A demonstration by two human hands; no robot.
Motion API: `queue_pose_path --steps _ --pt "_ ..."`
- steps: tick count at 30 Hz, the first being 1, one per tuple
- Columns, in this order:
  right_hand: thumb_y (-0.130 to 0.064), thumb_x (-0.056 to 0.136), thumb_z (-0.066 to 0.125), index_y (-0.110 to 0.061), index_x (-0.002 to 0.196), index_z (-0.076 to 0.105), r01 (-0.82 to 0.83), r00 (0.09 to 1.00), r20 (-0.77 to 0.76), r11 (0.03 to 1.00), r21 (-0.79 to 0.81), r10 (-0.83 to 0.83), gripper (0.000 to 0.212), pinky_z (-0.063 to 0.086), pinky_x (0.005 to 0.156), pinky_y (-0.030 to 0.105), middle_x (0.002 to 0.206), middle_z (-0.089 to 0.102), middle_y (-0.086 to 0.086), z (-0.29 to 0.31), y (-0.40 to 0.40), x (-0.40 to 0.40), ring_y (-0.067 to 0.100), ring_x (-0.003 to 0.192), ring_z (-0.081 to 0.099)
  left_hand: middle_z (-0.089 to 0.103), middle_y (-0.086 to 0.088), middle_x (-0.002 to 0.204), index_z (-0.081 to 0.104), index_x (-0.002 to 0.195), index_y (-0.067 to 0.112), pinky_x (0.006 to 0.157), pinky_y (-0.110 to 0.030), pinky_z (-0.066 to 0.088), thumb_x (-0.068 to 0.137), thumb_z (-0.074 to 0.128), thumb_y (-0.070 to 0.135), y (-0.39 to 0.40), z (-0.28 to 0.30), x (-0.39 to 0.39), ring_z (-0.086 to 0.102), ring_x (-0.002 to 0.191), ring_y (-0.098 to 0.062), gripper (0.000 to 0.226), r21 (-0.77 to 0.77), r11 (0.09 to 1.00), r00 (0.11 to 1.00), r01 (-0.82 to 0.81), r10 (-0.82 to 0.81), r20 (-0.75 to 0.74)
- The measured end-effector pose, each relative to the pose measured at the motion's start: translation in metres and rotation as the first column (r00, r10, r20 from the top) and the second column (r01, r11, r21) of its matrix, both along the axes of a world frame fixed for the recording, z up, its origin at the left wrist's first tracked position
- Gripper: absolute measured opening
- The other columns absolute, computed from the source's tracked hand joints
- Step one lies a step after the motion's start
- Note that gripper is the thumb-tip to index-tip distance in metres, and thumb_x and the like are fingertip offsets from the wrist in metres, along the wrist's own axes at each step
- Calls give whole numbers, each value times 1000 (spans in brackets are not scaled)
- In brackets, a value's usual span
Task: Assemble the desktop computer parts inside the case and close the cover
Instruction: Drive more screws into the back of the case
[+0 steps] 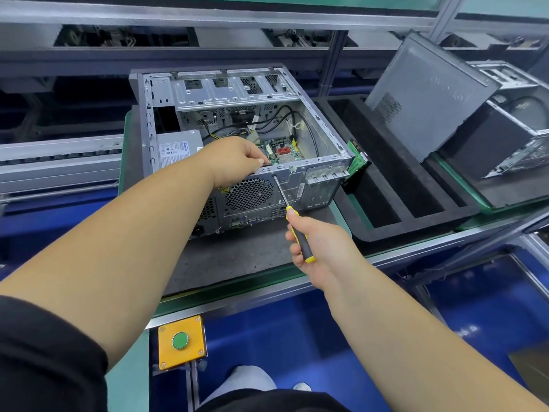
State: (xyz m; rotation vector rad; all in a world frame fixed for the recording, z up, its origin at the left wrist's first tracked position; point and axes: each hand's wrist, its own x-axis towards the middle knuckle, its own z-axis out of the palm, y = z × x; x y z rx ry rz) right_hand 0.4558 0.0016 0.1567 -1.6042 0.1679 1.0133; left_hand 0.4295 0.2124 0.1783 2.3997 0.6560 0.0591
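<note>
Now: open computer case (237, 126) lying on its side on the table (237, 257), cover off.
Inside show a grey power supply (178, 148), cables and a green board. Left hand (237, 157) fingers curl over the rear edge; right hand (315, 242) grips a yellow-black screwdriver (292, 220), tip at that edge.

Views: one, head-worn wide-angle.
Faces: forward and down, over both forearms.
Nearness: close above the open computer case (237, 138) on the workbench (237, 263).
Edges: lines bend.
</note>
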Motion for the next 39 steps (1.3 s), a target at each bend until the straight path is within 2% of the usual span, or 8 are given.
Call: queue_pose_path --steps 7,11,16,19,29,32,36,39 --pt "-45 103 46 -7 83 67 -21 986 -162 999 46 28 48 30 38 17 49 52 -3 6 4 2 7 39 38 55 21 47 70 99 40 55 -21 38 97 50 30 0 0 0 50 53 -5 23 2 1000 1000 -5 5 5" --pt "-44 102 49 -4 87 64 13 954 -299 990 139 30 45 27 35 17 54 50 0 7 0 7 6 37 35 62 15 67 71 103 37 58 -20 40 98 50 31 -1 0 0 54 61 -8 23 -2 1000 1000 0 0 -1" --pt "-33 86 76 -11 84 65 31 994 -106 997 71 -23 25 37 40 19 66 56 2 2 -1 2 9 43 45 55 24 65 72 107 34 55 -19 35 98 50 30 -1 1 0 49 60 0 24 2 1000 1000 -2 2 0" --pt "-42 89 70 -11 83 69 10 1000 -1 1000 -21 -10 31 40 44 19 63 62 -1 1 0 0 8 47 49 55 23 62 72 109 31 54 -19 35 99 50 29 -1 1 0 48 56 0 24 -1 1000 1000 -6 6 -1" --pt "-44 103 47 -7 85 64 -24 970 -238 994 110 50 45 25 35 16 51 50 -2 9 -2 10 5 37 34 49 32 63 72 112 31 55 -17 34 99 49 28 -2 2 0 45 56 4 26 24 1000 1000 6 -6 -2" --pt "-42 98 58 -8 85 63 -38 985 -165 994 102 54 37 29 37 17 55 51 0 9 -3 7 7 40 37 51 34 71 72 112 31 54 -17 34 99 49 28 -2 1 0 42 53 4 26 16 1000 1000 4 -4 1" --pt "-36 97 63 -10 81 62 -46 995 82 999 -17 47 31 28 38 17 58 50 -1 2 4 2 7 41 36 51 19 40 71 112 31 53 -20 34 99 49 30 -3 3 -1 43 46 1 26 7 1000 1000 0 1 -21" --pt "-35 98 61 -7 77 60 -25 999 44 999 29 24 35 23 35 17 55 46 -1 3 4 2 7 38 31 50 26 42 72 112 32 53 -20 33 99 49 29 -4 4 -1 43 45 3 26 12 1000 1000 2 -2 -8"
